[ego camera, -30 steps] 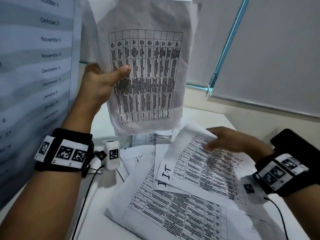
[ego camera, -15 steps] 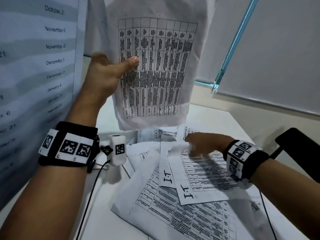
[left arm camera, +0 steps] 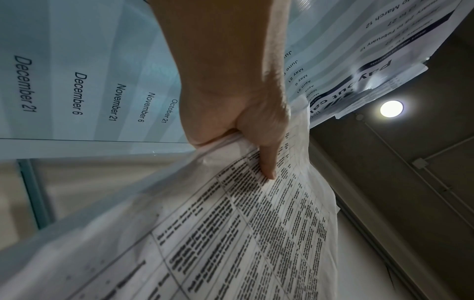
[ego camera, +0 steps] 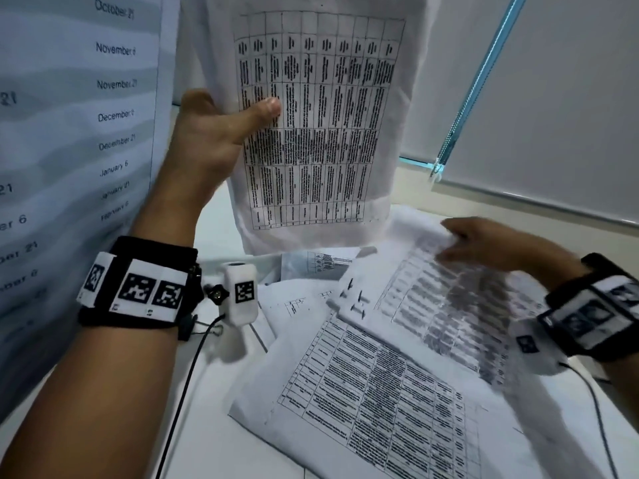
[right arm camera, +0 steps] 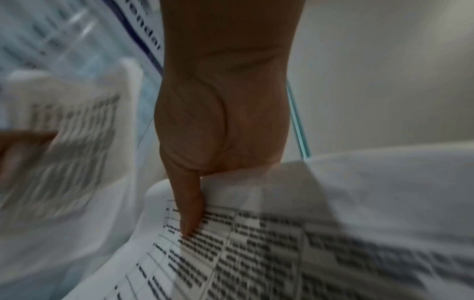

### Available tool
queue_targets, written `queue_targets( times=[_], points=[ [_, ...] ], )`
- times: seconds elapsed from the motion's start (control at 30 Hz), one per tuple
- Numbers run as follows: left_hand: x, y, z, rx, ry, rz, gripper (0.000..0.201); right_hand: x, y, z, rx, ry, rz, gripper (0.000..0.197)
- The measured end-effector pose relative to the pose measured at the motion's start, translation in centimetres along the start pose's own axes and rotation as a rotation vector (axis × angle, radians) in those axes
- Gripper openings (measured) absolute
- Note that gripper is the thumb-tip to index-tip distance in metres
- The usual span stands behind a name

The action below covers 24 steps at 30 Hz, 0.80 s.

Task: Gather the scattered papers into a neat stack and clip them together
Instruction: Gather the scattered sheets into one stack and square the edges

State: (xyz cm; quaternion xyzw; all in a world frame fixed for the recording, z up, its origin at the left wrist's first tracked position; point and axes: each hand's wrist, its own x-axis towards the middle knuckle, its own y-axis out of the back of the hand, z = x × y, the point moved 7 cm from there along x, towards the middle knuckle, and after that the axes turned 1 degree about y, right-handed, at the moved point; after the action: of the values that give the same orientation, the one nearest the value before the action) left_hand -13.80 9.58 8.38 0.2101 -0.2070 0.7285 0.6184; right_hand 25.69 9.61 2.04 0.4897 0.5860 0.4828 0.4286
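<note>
Left hand pinches raised sheet upright above table, thumb across printed grid. Right hand pinches far edge of blurred sheet, thumb on top, on loose papers overlapping on the table. Calendar poster at left.

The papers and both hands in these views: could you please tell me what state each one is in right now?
left hand: raised, thumb pinching the held sheet.
held sheet: upright in the air, printed table facing the camera.
right hand: gripping the far edge of the top sheet.
top sheet: being lifted off the pile, blurred.
loose papers: scattered and overlapping on the table, not yet stacked.
</note>
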Motion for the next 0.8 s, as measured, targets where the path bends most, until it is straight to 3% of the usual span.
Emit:
queue_targets(
  times=[0.13,0.2,0.3,0.37,0.47,0.57,0.67,0.8],
  points=[
    [-0.2,0.2,0.2,-0.053,0.006,0.013,0.042,-3.6,7.7,2.4,0.027,-0.043,0.103,0.017],
    [-0.3,0.5,0.2,-0.076,0.017,0.032,0.041,-5.3,10.8,2.5,0.081,-0.06,0.145,0.029],
    [-0.4,1.2,0.2,-0.084,0.057,0.099,0.035,-6.4,13.3,1.5,0.145,-0.057,0.125,0.024],
    [-0.4,1.7,0.2,-0.061,0.071,0.13,0.028,-6.0,13.3,0.4,0.106,-0.045,0.034,0.014],
    [-0.5,1.5,0.6,-0.032,0.073,0.119,0.014,-3.6,10.4,-1.1,-0.065,-0.04,-0.171,0.015],
    [-0.4,1.4,0.3,-0.041,0.069,0.125,0.027,0.2,5.6,-2.4,-0.284,0.006,-0.302,0.014],
    [-0.2,1.0,0.1,-0.035,0.065,0.116,0.047,4.7,0.7,-2.2,-0.459,0.051,-0.285,0.025],
    [-0.1,0.8,-0.2,-0.049,0.082,0.106,0.029,8.4,-5.9,-3.6,-0.55,0.228,-0.25,0.042]
  ],
)
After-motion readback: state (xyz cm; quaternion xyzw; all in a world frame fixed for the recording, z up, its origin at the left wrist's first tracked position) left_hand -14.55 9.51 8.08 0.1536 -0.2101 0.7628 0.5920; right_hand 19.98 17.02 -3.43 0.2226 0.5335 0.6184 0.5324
